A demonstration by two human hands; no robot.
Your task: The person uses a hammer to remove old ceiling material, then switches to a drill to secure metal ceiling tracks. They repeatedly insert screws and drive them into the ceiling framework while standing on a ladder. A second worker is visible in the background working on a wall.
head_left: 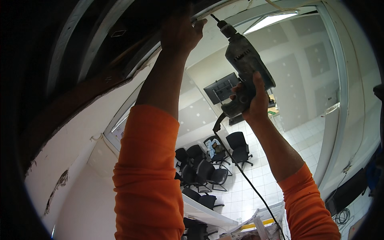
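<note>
A dark, dusty corded power drill (245, 54) tilts up and to the left in my right hand (258, 98). My fingers wrap around its handle, and the thumb lies along the body. The thin drill bit (215, 17) points at the metal edge strip (212, 8) of the opening overhead. Up beside that strip is my left hand (182, 35), its thumb stretched toward the bit. Dark shadow hides the other left fingers, so their grip does not show. From the drill's handle a black cord (248, 180) hangs down to the lower right.
Below, several black office chairs (239, 148) stand on a white tiled floor (256, 176). A wall-mounted screen (221, 87) hangs behind the drill. Metal frame members (340, 80) run along the right, and dark ceiling bars (100, 36) cross the upper left. Coiled cable (342, 216) lies lower right.
</note>
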